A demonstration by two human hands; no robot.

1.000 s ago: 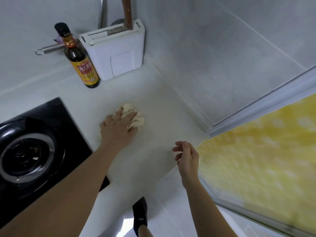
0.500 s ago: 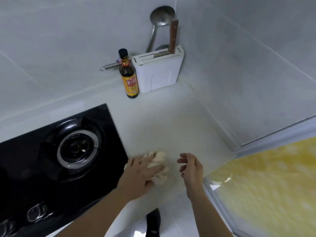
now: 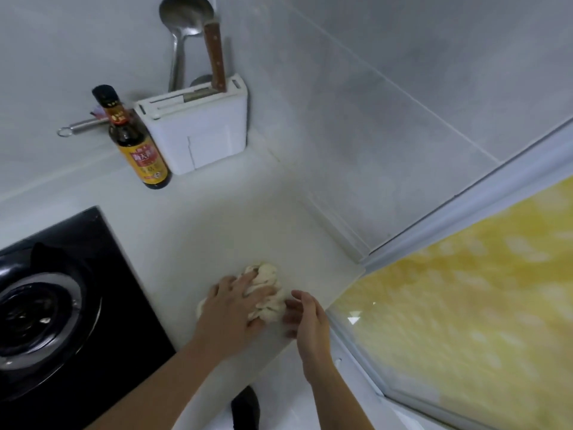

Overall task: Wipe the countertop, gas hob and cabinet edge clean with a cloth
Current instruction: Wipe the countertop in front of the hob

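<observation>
Since earlier frame: your right hand [image 3: 307, 318] closes in, curled fingers touching cloth [image 3: 266, 290]. Your left hand [image 3: 231, 308] presses cloth flat-fingered on bench [image 3: 217, 218] front edge, beside gas hob [image 3: 62, 299], likely regathering for wiping.

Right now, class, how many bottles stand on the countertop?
1: a dark sauce bottle stands near the back wall, left of the white knife holder. Others could sit outside the picture.

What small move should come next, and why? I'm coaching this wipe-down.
Probably sweep the cloth toward the gas hob. The left hand presses it flat near the countertop front edge, and the right hand sits beside it.
</observation>
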